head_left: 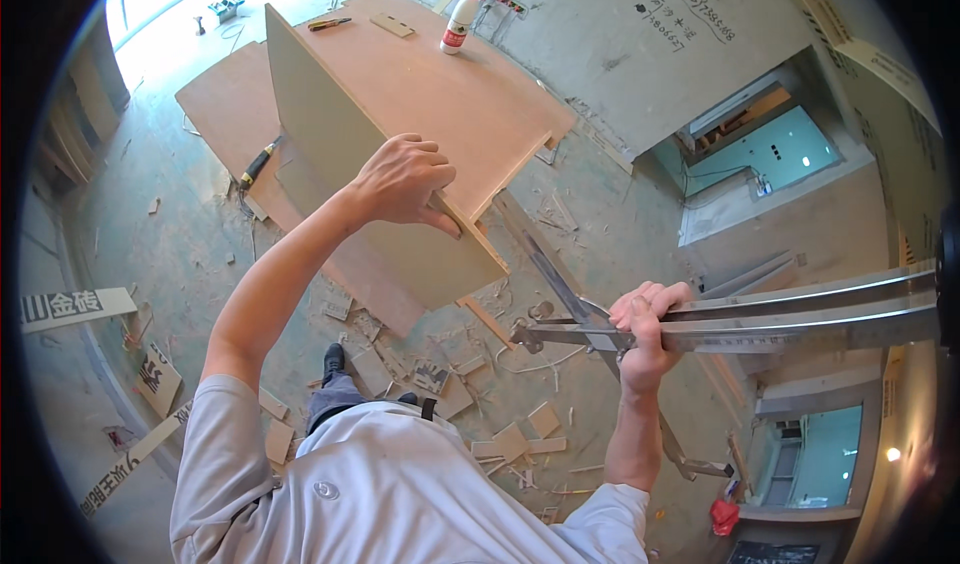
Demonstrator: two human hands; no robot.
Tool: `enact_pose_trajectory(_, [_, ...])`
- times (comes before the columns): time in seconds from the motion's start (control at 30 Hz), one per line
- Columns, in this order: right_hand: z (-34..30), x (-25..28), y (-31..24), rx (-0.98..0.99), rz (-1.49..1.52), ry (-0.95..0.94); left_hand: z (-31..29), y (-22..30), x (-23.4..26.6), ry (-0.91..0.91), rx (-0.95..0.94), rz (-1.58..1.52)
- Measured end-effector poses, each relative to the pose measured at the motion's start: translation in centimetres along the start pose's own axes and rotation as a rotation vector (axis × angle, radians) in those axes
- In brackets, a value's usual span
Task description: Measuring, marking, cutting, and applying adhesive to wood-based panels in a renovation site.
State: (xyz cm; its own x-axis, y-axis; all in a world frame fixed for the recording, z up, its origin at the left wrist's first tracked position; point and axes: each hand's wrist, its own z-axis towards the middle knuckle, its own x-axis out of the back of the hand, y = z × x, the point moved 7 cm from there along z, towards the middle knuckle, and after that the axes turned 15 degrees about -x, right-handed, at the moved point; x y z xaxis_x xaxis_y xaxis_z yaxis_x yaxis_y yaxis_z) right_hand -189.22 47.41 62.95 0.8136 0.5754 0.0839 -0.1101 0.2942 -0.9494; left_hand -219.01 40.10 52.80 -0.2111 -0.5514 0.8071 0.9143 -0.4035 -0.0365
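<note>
Beside a pinkish-brown worktop [480,114]: one grey-green panel [330,144], on edge; one left hand [408,182], fingers folded over the panel's upper edge, thumb against its near face; one right hand [645,336], fingers wrapped around one steel tool [602,340] of crossed rails. On the worktop: one white bottle [460,24], red-capped; one small wooden block [393,25]; one orange-handled hand tool [330,24]. Left of the panel: one yellow-and-black tool [260,165]. Floor offcuts [509,442]: many, uncounted. Panel's far face hidden; left fingertips hard to make out; steel tool's right end lost at the dark rim.
</note>
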Motion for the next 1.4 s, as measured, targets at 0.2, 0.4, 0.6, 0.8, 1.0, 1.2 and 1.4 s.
enact_pose_trajectory(0.2, [0.2, 0.8, 1.8, -0.039, 0.034, -0.050, 0.2, -0.5, -0.5, 0.032, 0.027, -0.038])
enact_pose_trajectory(0.4, [-0.1, 1.3, 2.4, -0.087, 0.095, -0.059, 0.5, -0.6, -0.7, 0.032, 0.026, -0.027])
enact_pose_trajectory(0.6, [-0.5, 1.7, 3.3, -0.123, 0.042, 0.000, 0.9, -0.4, -0.4, 0.041, 0.020, -0.024])
enact_pose_trajectory(0.8, [1.6, -1.1, 5.1, -0.147, 0.121, 0.019, 0.6, -1.4, -0.7, 0.111, 0.102, -0.268])
enact_pose_trajectory(1.0, [4.7, -5.1, 5.0, -0.086, 0.055, -0.013, 0.4, -2.0, -0.3, 0.166, 0.136, -0.320])
enact_pose_trajectory(1.2, [5.1, -6.9, 5.0, -0.084, 0.086, -0.025, -1.7, -4.0, 1.8, 0.245, 0.039, 0.002])
enact_pose_trajectory(1.4, [5.4, -8.8, 5.0, -0.053, 0.091, -0.018, -3.0, -4.7, 1.3, 0.241, 0.040, -0.041])
